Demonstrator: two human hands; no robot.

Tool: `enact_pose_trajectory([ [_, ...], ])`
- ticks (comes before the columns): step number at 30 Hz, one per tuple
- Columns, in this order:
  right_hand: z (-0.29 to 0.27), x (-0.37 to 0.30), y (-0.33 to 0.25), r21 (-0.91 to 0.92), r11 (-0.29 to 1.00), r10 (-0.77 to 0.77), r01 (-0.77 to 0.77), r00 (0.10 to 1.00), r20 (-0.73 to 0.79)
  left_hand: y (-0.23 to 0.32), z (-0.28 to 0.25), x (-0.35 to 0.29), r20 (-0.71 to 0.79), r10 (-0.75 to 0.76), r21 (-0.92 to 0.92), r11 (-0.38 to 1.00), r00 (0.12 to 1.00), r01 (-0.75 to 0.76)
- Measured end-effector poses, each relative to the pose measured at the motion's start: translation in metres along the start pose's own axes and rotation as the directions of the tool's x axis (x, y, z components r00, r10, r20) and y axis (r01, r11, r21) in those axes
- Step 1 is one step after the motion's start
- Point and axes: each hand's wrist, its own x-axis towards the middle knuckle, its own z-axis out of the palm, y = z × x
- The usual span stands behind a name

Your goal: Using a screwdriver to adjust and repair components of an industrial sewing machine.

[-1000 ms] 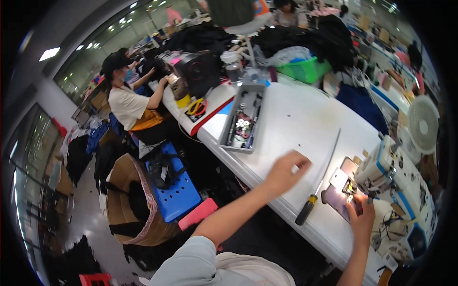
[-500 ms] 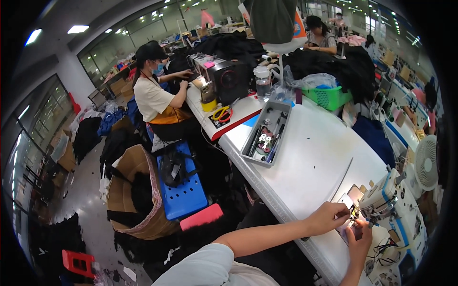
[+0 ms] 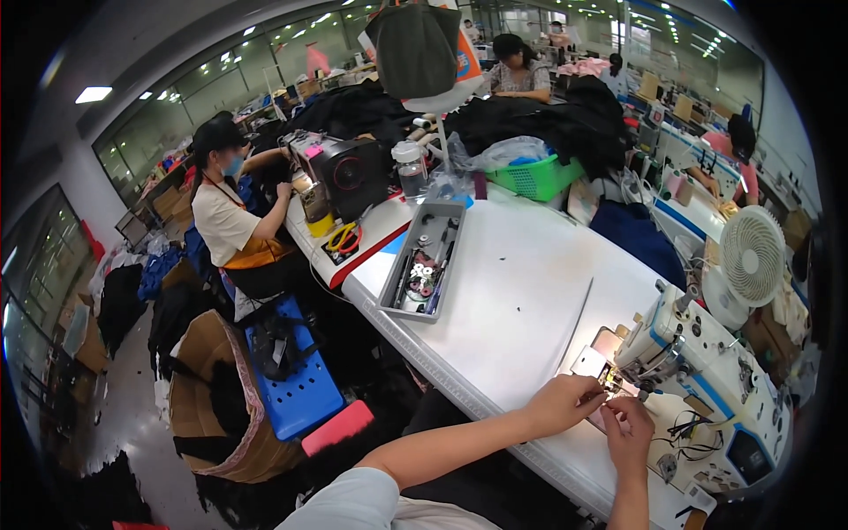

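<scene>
A white sewing machine (image 3: 685, 358) with blue trim stands at the right of the white table (image 3: 521, 265). Its lamp lights the needle area (image 3: 611, 380), where a metal plate is slid aside. Just in front of this spot, my left hand (image 3: 567, 405) reaches in from the left with thumb and fingers pinched. My right hand (image 3: 629, 430) is beside it, fingertips also pressed together and almost touching the left ones. Whatever they pinch is too small to make out.
A grey tray (image 3: 389, 300) of bobbins and small tools sits at the table's left. Behind it are a bottle (image 3: 410, 168) and a green basket (image 3: 539, 179). A fan (image 3: 751, 252) stands right. A co-worker (image 3: 231, 208) sits at the left by a blue stool (image 3: 296, 389).
The view has swung to the right, so the scene shifts left. Both hands have drawn back slightly from the lit needle area, still pinched close together.
</scene>
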Motion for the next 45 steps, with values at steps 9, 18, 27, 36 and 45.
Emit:
enact_pose_trajectory([
  [9, -0.003, -0.001, 0.003, 0.003, 1.0, 0.027, -0.027, 0.999, 0.035, 0.009, 0.002, 0.002, 0.016, 0.007, -0.001, 1.0, 1.0, -0.007],
  [18, -0.005, -0.001, 0.0, -0.006, 0.998, 0.067, -0.067, 0.998, -0.007, 0.004, 0.012, 0.002, 0.002, 0.048, 0.072, 0.996, 0.999, -0.048],
  [27, -0.004, -0.003, -0.002, 0.001, 0.996, 0.089, -0.089, 0.996, 0.024, 0.01, 0.007, -0.003, 0.075, -0.001, 0.146, 0.989, 0.997, -0.01],
  [36, -0.005, -0.001, -0.001, 0.037, 0.997, 0.074, -0.075, 0.997, 0.021, 0.018, 0.003, 0.0, 0.03, -0.048, 0.091, 0.995, 0.998, 0.045],
  [45, -0.006, 0.001, 0.001, 0.365, 0.911, 0.14, -0.191, 0.977, 0.164, 0.018, -0.004, 0.005, 0.047, -0.155, 0.033, 0.988, 0.987, 0.153],
])
